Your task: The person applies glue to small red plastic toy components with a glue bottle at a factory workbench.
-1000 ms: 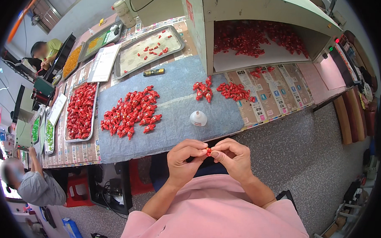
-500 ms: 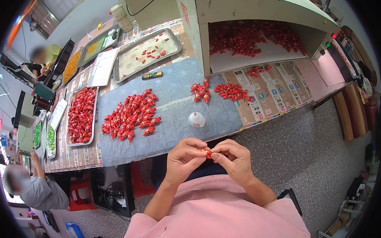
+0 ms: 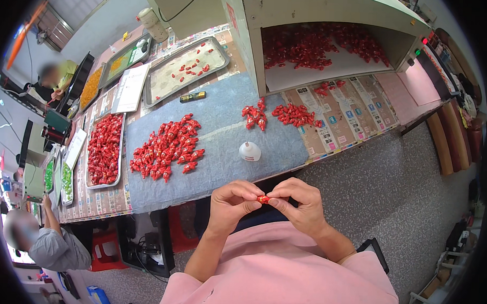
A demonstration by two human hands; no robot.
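My left hand [image 3: 232,201] and my right hand [image 3: 299,204] meet in front of my chest, both pinching one small red wrapped piece [image 3: 263,199] between fingertips. Just beyond them, on the blue-grey mat [image 3: 217,130], stands a small white bottle [image 3: 249,150]. A large heap of red wrapped pieces [image 3: 167,147] lies on the mat to the left. Two smaller red clusters [image 3: 255,115] [image 3: 297,115] lie farther back, near the opening of a cream box machine [image 3: 333,45] with many red pieces inside.
A metal tray full of red pieces [image 3: 104,149] sits at the left, a tray with few pieces [image 3: 184,70] at the back, a dark marker [image 3: 192,97] in front of it. Two other people [image 3: 47,244] [image 3: 55,78] work at the left. Stools and cables lie under the table.
Both hands stay together on the red piece; the fingers have shifted only slightly around it.
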